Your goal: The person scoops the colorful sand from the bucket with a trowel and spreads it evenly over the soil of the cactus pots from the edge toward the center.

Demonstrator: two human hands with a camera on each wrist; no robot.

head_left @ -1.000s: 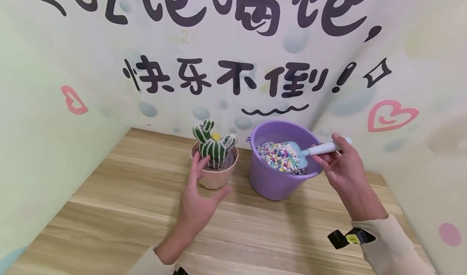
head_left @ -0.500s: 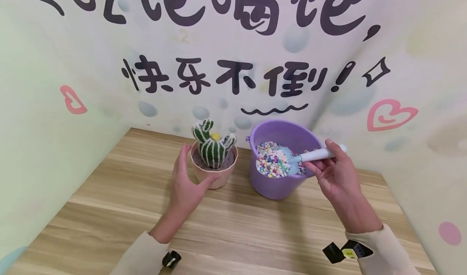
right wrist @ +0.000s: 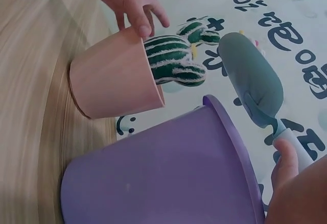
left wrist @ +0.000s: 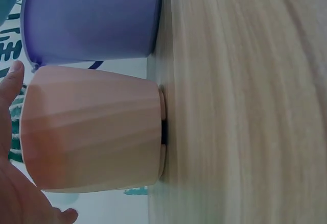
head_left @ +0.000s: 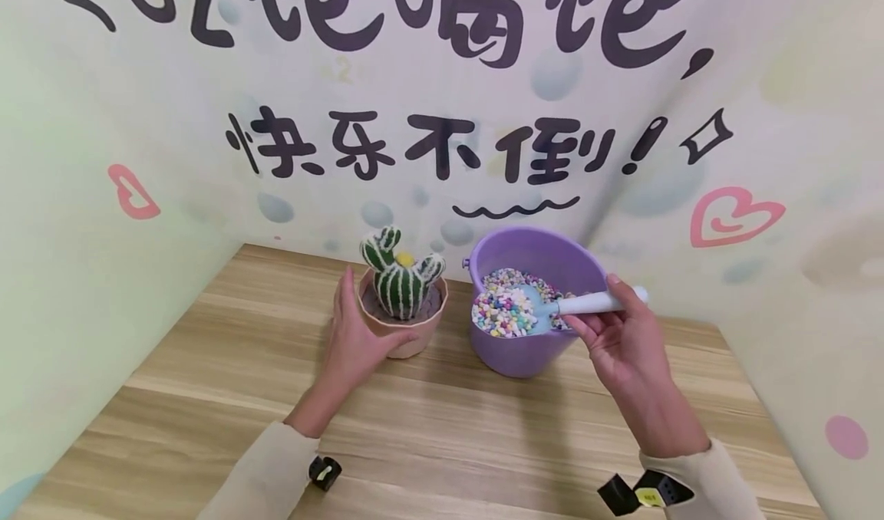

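A green knitted-looking cactus (head_left: 402, 290) with white stripes and a yellow tuft stands in a pale pink flowerpot (head_left: 407, 337). My left hand (head_left: 354, 343) holds the pot from the left, its thumb at the front and fingers at the left side. To its right is a purple bucket (head_left: 514, 357) with multicoloured pebbles (head_left: 514, 278) inside. My right hand (head_left: 631, 343) grips the white handle of a light blue scoop (head_left: 542, 309). Heaped with pebbles, the scoop is over the bucket's front left rim. In the right wrist view the scoop's back (right wrist: 254, 78) is visible above the bucket.
Pot and bucket stand side by side on a wood-grain table (head_left: 242, 366). Close behind them is a wall sheet (head_left: 414, 83) with black lettering, and more walls flank the table left and right.
My left hand has shifted from in front of the cactus to the pot's left side. My right hand has brought the loaded scoop leftward and slightly down, toward the pot.
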